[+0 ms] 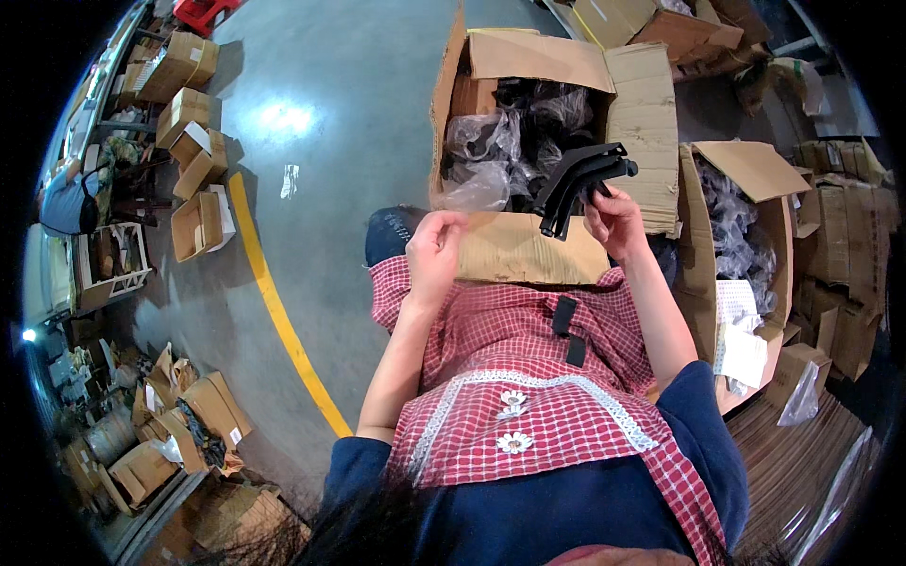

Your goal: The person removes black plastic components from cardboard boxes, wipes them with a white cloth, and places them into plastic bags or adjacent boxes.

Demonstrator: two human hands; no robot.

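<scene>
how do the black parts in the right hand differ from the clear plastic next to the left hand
The black parts are dark and opaque, while the clear plastic is see-through. The black parts look firm, long and bent; the clear plastic is crumpled film. The right hand holds the black parts up, whereas whether the left hand grips the clear plastic is unclear. Both are at the open cardboard box.

A yellow line [270,292] crosses the grey floor [359,85] beside bright glare [285,118].
</scene>
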